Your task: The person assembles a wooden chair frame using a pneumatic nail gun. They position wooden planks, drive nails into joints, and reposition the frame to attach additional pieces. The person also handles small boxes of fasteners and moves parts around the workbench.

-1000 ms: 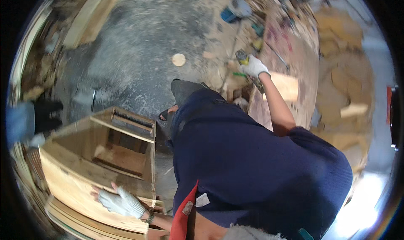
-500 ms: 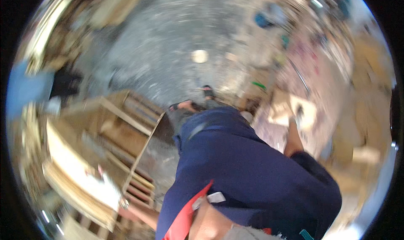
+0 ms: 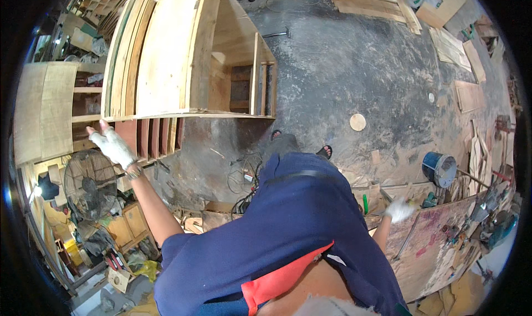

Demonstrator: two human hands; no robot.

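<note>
My left hand, in a pale fingertip-less glove with a watch at the wrist, reaches out with its fingers extended and apart. Its fingertips are at the near left corner of a large wooden cabinet; whether they touch it I cannot make out. Nothing shows in that hand. On my other side, my right hand, also in a white glove, hangs over the edge of a stained workbench. Motion smears its fingers, and I cannot see if it holds anything. A metal rod lies on the bench near it.
A standing fan is below my left arm. Loose cables lie on the floor beside my legs. A blue bucket stands at the right, and a round wooden disc lies on the floor ahead. Boards lie at the far side.
My view has swung round, bringing the cabinet to the upper left. My left hand has moved from a pale wooden panel to the cabinet's corner; my right hand has left a wooden piece on the bench.
</note>
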